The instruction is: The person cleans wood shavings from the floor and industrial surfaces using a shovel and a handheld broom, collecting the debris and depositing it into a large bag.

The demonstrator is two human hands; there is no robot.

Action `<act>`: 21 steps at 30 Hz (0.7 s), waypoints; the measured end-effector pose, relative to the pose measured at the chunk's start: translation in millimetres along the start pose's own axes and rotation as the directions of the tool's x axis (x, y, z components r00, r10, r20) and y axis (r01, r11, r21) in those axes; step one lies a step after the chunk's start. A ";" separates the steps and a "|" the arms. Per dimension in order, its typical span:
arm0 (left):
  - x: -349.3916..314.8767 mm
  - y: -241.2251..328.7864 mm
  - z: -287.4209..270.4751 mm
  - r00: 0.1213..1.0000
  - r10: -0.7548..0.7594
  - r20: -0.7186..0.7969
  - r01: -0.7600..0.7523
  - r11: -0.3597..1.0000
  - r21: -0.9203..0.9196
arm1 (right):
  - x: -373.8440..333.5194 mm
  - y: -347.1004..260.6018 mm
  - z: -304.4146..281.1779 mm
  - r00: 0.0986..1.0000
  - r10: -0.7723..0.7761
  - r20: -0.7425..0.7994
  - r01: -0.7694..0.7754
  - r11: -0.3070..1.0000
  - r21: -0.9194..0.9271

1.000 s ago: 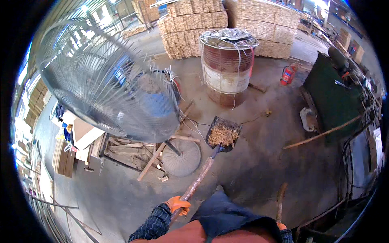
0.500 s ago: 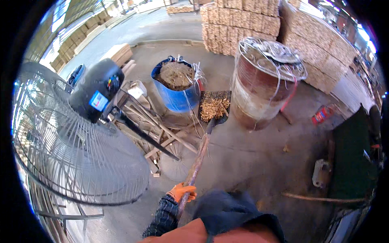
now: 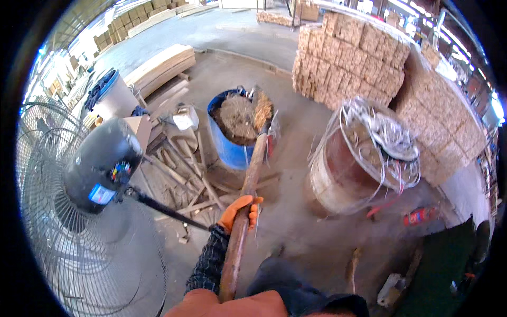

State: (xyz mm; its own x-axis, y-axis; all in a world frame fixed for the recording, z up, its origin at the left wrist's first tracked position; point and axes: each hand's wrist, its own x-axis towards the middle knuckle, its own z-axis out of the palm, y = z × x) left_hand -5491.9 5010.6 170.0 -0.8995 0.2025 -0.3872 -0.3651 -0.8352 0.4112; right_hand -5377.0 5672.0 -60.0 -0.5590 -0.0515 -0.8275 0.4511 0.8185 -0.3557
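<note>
In the head view, the gloved left hand [image 3: 237, 212] grips the shovel [image 3: 252, 177] partway along its handle; the right hand is out of sight. The wood shavings [image 3: 263, 113] overlap the right rim of the blue drum [image 3: 228, 150]; centring them over it before tipping should limit spilling

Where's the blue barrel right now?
In the head view, the blue barrel stands just above centre, left of the red drum, with the shovel at its right rim.

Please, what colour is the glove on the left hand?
The glove is orange, seen best in the head view.
</note>
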 end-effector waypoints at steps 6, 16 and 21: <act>52.5 36.4 -9.8 0.963 0.100 0.252 0.026 0.891 -0.454 | 21.0 108.5 -15.8 0.993 -0.104 -0.049 0.077 0.917 -0.391; 70.9 29.5 4.0 0.709 0.427 0.561 0.109 0.720 -0.685 | 7.8 106.0 -47.7 0.998 0.046 -0.045 -0.059 0.939 -0.339; 25.6 22.6 -3.6 0.849 0.300 0.436 0.045 0.780 -0.625 | -32.4 -66.0 -73.6 0.983 0.186 0.007 -0.185 0.977 0.103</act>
State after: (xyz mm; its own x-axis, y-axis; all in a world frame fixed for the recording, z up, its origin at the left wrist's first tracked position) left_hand -5522.4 4995.1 166.5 -0.9775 0.1440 0.1541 -0.1751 -0.9613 -0.2125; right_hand -5439.8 5661.7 22.3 -0.4607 0.0975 -0.8822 0.6162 0.7505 -0.2389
